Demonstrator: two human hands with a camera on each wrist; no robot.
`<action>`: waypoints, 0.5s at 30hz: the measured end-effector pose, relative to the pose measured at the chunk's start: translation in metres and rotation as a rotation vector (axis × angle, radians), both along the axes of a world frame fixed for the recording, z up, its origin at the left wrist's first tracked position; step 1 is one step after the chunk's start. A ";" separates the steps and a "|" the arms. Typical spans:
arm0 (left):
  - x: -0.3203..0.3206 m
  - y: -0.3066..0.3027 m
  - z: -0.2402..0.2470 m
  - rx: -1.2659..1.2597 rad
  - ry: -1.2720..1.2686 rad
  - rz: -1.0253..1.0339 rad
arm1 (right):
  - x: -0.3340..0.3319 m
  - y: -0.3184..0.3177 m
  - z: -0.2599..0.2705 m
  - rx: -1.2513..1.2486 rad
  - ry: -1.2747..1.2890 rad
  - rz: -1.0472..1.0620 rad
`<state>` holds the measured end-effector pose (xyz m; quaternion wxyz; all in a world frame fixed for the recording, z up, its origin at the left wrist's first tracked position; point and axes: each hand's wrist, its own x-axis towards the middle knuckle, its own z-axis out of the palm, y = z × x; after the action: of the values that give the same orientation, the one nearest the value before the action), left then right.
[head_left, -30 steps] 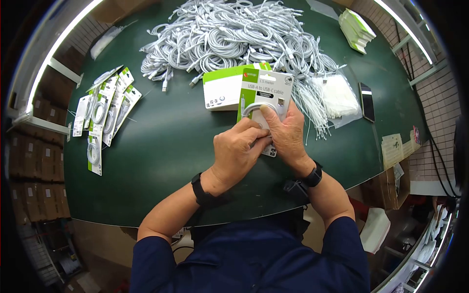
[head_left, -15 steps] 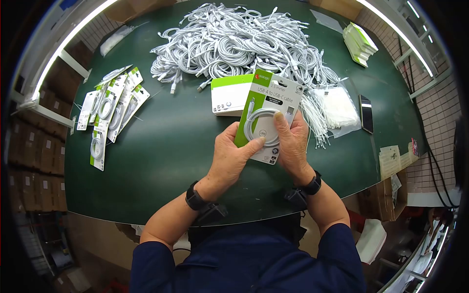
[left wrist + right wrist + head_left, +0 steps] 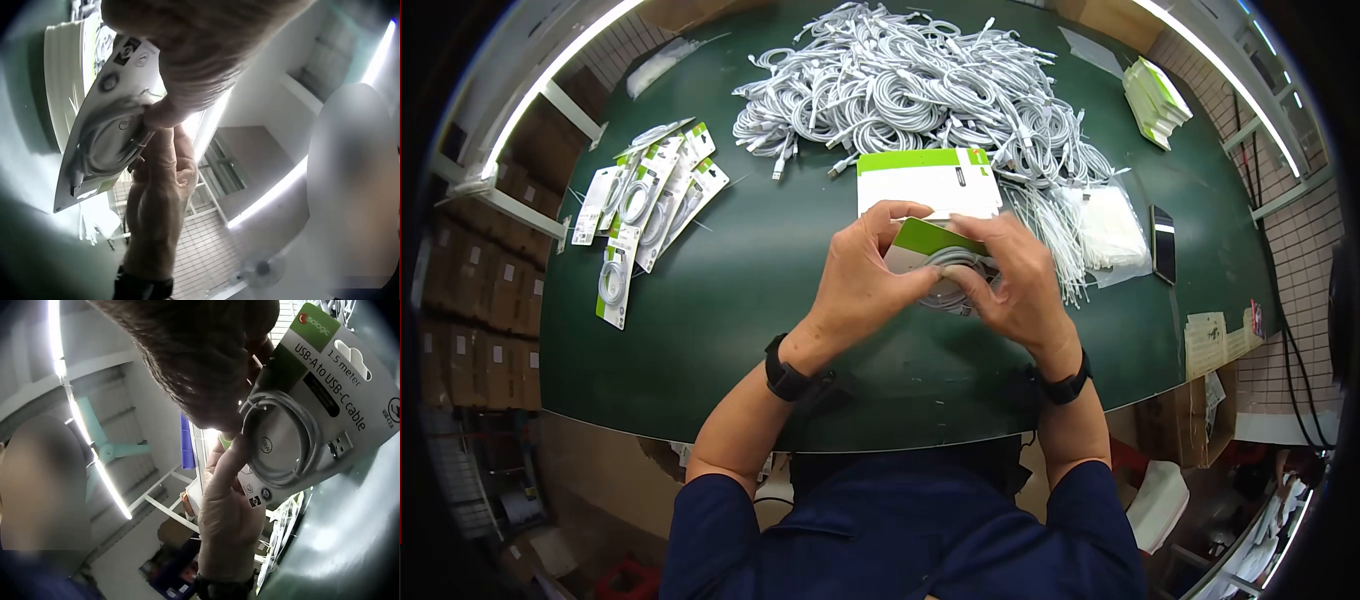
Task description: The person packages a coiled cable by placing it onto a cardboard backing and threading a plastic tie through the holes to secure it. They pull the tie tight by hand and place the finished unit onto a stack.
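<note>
A green-and-white packaging card point(image 3: 912, 240) stands tilted between both hands over the near middle of the table. On its front lies a coiled white USB cable point(image 3: 310, 434). My left hand point(image 3: 860, 275) grips the card's left side, its thumb at the coil. The right hand point(image 3: 1025, 280) grips the opposite side, and its thumb meets the coil close to the left thumb. Fingers behind the card are largely hidden. In the left wrist view, a tie point(image 3: 145, 136) shows on the coil beside the thumb. Just beyond the hands lies a stack of blank-looking cards point(image 3: 910, 185).
A large heap of coiled white cables point(image 3: 900, 90) covers the table's far side. Finished-looking carded cables point(image 3: 635, 205) overlap at the left. Loose white ties point(image 3: 1050, 240), a plastic bag point(image 3: 1115, 230) and a phone point(image 3: 1163, 245) lie right. More cards point(image 3: 1155, 100) stand at far right.
The card has tipped from facing up to a steep tilt, so its front is foreshortened. Both hands have turned, with the thumbs brought together at the coil. The head view has shifted slightly.
</note>
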<state>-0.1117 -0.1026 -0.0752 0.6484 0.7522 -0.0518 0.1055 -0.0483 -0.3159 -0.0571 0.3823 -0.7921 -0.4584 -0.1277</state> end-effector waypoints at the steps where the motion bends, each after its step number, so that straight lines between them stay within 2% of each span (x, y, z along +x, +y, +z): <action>1: 0.000 -0.003 0.001 0.070 -0.099 0.036 | 0.001 0.000 -0.003 0.040 0.049 0.015; 3: 0.006 -0.005 -0.001 0.202 -0.301 0.090 | 0.005 -0.001 -0.013 0.118 0.152 0.040; 6: 0.005 -0.008 -0.001 0.331 -0.326 0.161 | 0.005 -0.003 -0.015 0.205 0.371 0.038; 12: 0.001 -0.009 -0.007 0.128 -0.114 0.265 | 0.003 0.004 -0.028 0.343 0.566 0.005; 15: 0.009 -0.010 -0.019 -0.254 -0.116 0.233 | -0.001 0.008 -0.032 0.500 0.802 0.020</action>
<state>-0.1027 -0.1126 -0.0947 0.7176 0.6577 0.0121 0.2286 -0.0496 -0.3081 -0.0888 0.7094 -0.6580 -0.2375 0.0853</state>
